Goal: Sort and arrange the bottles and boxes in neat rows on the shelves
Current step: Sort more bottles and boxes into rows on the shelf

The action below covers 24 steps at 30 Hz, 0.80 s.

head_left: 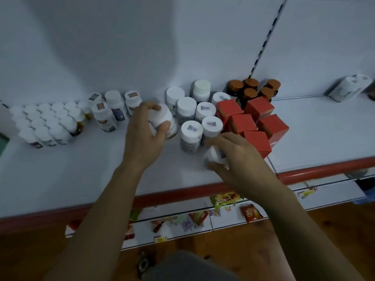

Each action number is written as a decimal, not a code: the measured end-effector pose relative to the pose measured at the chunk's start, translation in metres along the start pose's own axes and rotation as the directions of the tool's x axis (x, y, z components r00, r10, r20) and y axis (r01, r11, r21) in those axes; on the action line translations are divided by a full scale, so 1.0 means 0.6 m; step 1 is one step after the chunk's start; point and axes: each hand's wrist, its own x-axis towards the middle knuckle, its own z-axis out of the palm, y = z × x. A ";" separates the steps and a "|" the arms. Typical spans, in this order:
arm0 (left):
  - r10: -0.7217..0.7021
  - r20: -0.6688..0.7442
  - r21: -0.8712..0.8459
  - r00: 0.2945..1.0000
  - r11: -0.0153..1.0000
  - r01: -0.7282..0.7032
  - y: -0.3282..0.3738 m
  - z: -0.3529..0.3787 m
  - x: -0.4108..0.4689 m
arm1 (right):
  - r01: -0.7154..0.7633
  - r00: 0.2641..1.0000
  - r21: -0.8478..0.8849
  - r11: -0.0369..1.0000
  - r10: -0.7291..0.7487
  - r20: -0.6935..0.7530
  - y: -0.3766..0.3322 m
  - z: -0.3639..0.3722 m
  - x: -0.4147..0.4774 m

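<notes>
Looking down through the head camera, we see both hands busy on the white metal shelf with a red front edge. The left hand has its fingers and thumb curled around a white plastic bottle with a white cap. This bottle is tilted, and it sits between the short group of labelled white bottles on the left and the cluster of white-capped bottles in the middle. We cannot tell if its base touches the shelf.

The right hand holds a smaller white bottle, with the fingers wrapped closely over it (the picture is blurred here, so we cannot read any label). It is low at the shelf, just in front of the cluster and just beside the red cardboard boxes. Behind the boxes stand dark bottles with brown caps. Far to the left, a tight block of small white-capped bottles is already in neat rows.

We judge that the step in hand is to bring loose white bottles to their own group. The block on the left looks finished, while the middle cluster and the red boxes look not yet straight. The next move calls for setting each bottle upright, touching its neighbours and in line with the row. We think the tilted one may knock the bottles beside it if it comes down carelessly.
</notes>
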 end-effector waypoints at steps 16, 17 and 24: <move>-0.180 0.124 -0.745 0.976 0.633 0.211 0.349 0.243 -0.023 | 0.022 0.642 0.963 0.268 0.734 -0.220 0.278 -0.193 -0.180; -0.170 0.169 -0.754 0.971 0.612 0.238 0.370 0.278 -0.018 | 0.042 0.607 0.976 0.211 0.771 -0.193 0.303 -0.206 -0.194; -0.065 0.369 -0.595 0.927 0.749 0.290 0.480 0.538 0.005 | 0.092 0.405 0.989 0.115 0.903 -0.142 0.491 -0.238 -0.288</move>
